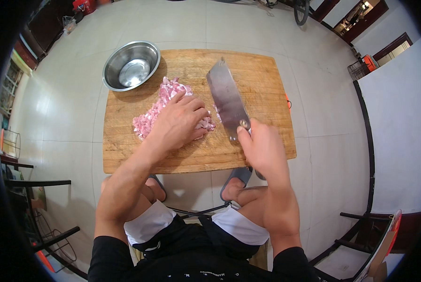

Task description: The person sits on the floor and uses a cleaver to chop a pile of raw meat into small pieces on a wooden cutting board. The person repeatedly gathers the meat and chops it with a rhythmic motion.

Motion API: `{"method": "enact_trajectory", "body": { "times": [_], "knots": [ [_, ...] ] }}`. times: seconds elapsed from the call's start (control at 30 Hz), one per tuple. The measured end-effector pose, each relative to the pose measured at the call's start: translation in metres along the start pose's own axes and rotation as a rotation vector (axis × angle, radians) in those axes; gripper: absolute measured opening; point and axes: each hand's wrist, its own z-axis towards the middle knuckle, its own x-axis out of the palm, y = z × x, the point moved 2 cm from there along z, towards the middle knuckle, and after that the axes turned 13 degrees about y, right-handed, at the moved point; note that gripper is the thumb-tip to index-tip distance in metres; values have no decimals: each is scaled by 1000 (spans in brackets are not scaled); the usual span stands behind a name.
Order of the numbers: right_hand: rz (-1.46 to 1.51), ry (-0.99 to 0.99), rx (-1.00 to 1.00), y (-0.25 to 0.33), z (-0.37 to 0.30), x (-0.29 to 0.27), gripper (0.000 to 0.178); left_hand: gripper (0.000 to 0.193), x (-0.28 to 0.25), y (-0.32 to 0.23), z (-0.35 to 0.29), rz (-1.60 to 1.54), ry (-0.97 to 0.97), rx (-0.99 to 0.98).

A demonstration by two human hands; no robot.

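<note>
A large wooden cutting board (pixel 262 84) lies on the tiled floor in front of me. A heap of diced pink raw meat (pixel 166 96) sits on its left-middle part. My left hand (pixel 180 120) rests palm down on the meat, fingers spread over the near side of the heap. My right hand (pixel 262 148) grips the handle of a broad steel cleaver (pixel 227 98), whose blade lies flat over the board just right of the meat, pointing away from me.
An empty steel bowl (pixel 131 65) sits at the board's far left corner, overlapping its edge. My knees and sandalled feet are just below the board's near edge. Dark chair frames stand at the lower left and lower right; a wall runs along the right.
</note>
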Motion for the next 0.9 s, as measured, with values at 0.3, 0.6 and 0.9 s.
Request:
{"method": "enact_trajectory", "body": {
  "times": [0.3, 0.6, 0.9],
  "knots": [
    [-105, 149, -11, 4, -26, 11, 31, 28, 8, -2, 4, -46, 1, 70],
    [-115, 216, 19, 11, -11, 21, 31, 16, 19, -8, 10, -77, -43, 38],
    [-120, -17, -97, 11, 39, 40, 34, 16, 22, -11, 7, -71, -22, 42]
  ]
}}
